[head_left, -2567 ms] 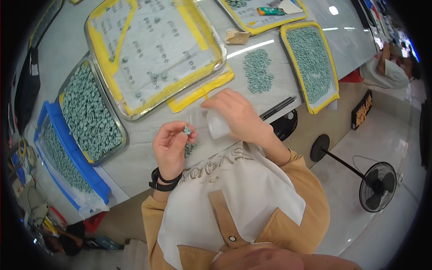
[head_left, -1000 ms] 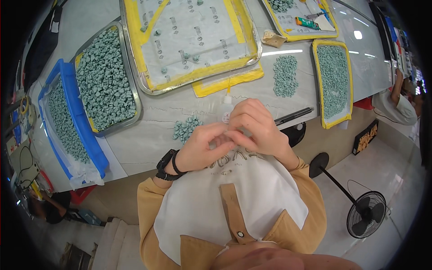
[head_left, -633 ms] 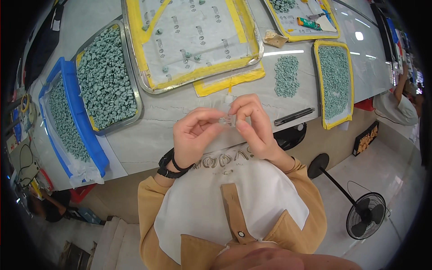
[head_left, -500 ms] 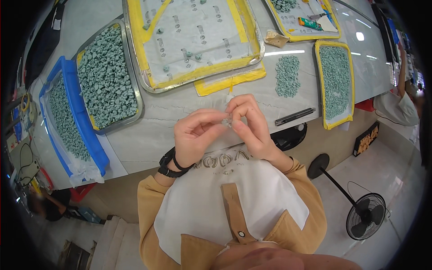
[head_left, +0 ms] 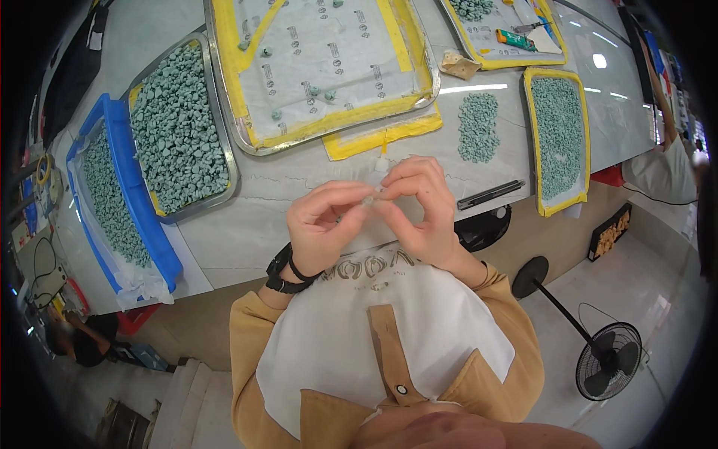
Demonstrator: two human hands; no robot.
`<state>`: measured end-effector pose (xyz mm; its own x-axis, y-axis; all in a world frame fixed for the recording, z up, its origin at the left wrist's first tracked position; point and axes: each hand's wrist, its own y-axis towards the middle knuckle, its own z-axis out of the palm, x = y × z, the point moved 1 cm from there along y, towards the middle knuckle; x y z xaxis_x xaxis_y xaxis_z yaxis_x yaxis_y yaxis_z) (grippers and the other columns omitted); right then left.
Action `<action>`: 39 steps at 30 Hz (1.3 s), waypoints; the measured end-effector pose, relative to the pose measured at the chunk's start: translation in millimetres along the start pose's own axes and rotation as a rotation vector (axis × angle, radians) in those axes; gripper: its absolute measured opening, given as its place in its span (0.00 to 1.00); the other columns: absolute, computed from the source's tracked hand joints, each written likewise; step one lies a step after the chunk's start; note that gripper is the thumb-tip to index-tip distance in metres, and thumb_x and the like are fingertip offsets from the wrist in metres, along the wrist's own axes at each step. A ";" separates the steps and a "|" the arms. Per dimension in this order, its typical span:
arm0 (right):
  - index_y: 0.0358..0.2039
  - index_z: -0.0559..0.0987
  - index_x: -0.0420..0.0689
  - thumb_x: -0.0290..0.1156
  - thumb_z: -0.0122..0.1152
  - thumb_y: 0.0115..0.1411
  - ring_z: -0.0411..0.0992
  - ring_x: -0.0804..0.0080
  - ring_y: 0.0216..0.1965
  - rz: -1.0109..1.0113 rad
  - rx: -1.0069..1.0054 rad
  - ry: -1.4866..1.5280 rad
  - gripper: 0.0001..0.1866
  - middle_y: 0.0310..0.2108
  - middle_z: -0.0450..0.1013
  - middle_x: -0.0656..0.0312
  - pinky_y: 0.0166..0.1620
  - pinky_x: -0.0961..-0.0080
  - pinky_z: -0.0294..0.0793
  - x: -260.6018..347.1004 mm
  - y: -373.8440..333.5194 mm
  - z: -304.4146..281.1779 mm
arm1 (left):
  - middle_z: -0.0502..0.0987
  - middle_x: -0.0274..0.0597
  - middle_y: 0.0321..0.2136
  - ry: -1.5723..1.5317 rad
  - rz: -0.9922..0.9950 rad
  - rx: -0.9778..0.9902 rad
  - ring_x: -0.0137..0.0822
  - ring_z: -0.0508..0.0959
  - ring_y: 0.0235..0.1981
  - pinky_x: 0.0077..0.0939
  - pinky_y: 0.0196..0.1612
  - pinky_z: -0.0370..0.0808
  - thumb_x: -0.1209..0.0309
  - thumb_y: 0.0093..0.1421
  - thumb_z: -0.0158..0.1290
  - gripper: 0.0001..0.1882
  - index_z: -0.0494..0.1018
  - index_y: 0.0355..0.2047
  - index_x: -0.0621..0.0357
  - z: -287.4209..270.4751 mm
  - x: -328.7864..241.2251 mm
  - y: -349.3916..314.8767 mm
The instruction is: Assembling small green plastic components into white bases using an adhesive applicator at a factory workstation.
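Observation:
My left hand [head_left: 323, 224] and my right hand [head_left: 420, 217] meet over the near edge of the table, thumbs and forefingers pinched together. Between their fingertips is a small pale piece [head_left: 369, 200], too small and partly covered to name. A dark greenish bit shows in the hollow of my left hand. Just beyond the fingers stands a white bottle with a thin yellow nozzle [head_left: 384, 142], its lower part hidden behind my right hand. To the right of that hand lies a black slim cutter-like tool [head_left: 491, 194].
Metal tray of green stones [head_left: 179, 127] and blue tray [head_left: 142, 194] stand left. Ahead is a large paper-lined tray [head_left: 321, 67] with a few stones. Loose stones [head_left: 479, 127], a yellow-edged tray [head_left: 585, 150] and a tool tray [head_left: 486, 52] lie right. A fan [head_left: 607, 359] stands on the floor.
My right hand's fingertips have shifted slightly left and turned, with the thumb now pointing toward my left hand. The small piece has moved a little left; more of the bottle shows.

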<state>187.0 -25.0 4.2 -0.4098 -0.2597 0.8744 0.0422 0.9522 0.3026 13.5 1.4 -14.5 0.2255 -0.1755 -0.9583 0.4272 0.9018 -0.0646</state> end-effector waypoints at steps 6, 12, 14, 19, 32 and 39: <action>0.29 0.79 0.43 0.19 0.66 0.43 0.75 0.64 0.38 -0.017 0.023 0.004 0.10 0.32 0.77 0.61 0.49 0.64 0.67 0.3 2.8 -3.3 | 0.77 0.47 0.42 -0.090 -0.076 -0.023 0.29 0.77 0.40 0.21 0.42 0.76 0.86 0.57 0.52 0.13 0.76 0.43 0.69 0.9 2.4 -0.2; 0.26 0.79 0.44 0.20 0.66 0.44 0.76 0.68 0.38 0.050 0.025 0.037 0.08 0.33 0.78 0.62 0.56 0.58 0.64 3.0 -3.2 -0.5 | 0.78 0.46 0.41 0.022 0.035 -0.003 0.29 0.77 0.39 0.21 0.41 0.75 0.86 0.55 0.52 0.13 0.77 0.41 0.68 -1.0 5.6 -1.1; 0.26 0.79 0.44 0.20 0.66 0.44 0.76 0.68 0.38 0.055 0.017 0.043 0.08 0.33 0.79 0.62 0.57 0.58 0.64 -0.1 -5.2 6.0 | 0.78 0.46 0.41 0.050 0.053 -0.003 0.29 0.78 0.38 0.20 0.41 0.76 0.87 0.55 0.52 0.13 0.77 0.41 0.68 -2.3 8.3 -2.5; 0.27 0.79 0.43 0.20 0.67 0.45 0.77 0.66 0.38 0.026 0.099 0.014 0.08 0.33 0.79 0.61 0.57 0.59 0.64 -8.2 -0.3 -1.2 | 0.78 0.44 0.39 0.103 -0.086 0.046 0.29 0.77 0.38 0.20 0.41 0.75 0.86 0.55 0.53 0.13 0.77 0.41 0.67 -14.2 0.1 2.8; 0.53 0.72 0.50 0.25 0.73 0.34 0.66 0.60 0.38 0.101 0.549 -0.420 0.40 0.36 0.66 0.59 0.40 0.67 0.67 -17.5 3.4 -16.6 | 0.69 0.44 0.48 1.232 0.236 0.273 0.47 0.65 0.53 0.44 0.54 0.60 0.72 0.44 0.62 0.21 0.75 0.41 0.53 -17.8 -23.2 14.7; 0.50 0.71 0.47 0.22 0.70 0.35 0.66 0.58 0.39 0.066 0.399 -0.227 0.36 0.35 0.66 0.58 0.40 0.67 0.67 -28.0 1.8 -14.8 | 0.70 0.40 0.40 1.169 0.220 0.272 0.44 0.68 0.46 0.40 0.49 0.60 0.72 0.44 0.61 0.18 0.74 0.38 0.55 -19.7 -14.1 10.1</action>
<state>212.0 -18.4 -14.1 -0.6091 -0.1975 0.7681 -0.2614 0.9644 0.0407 -2.7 20.8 -7.1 -0.5476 0.5575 -0.6239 0.6801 0.7309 0.0562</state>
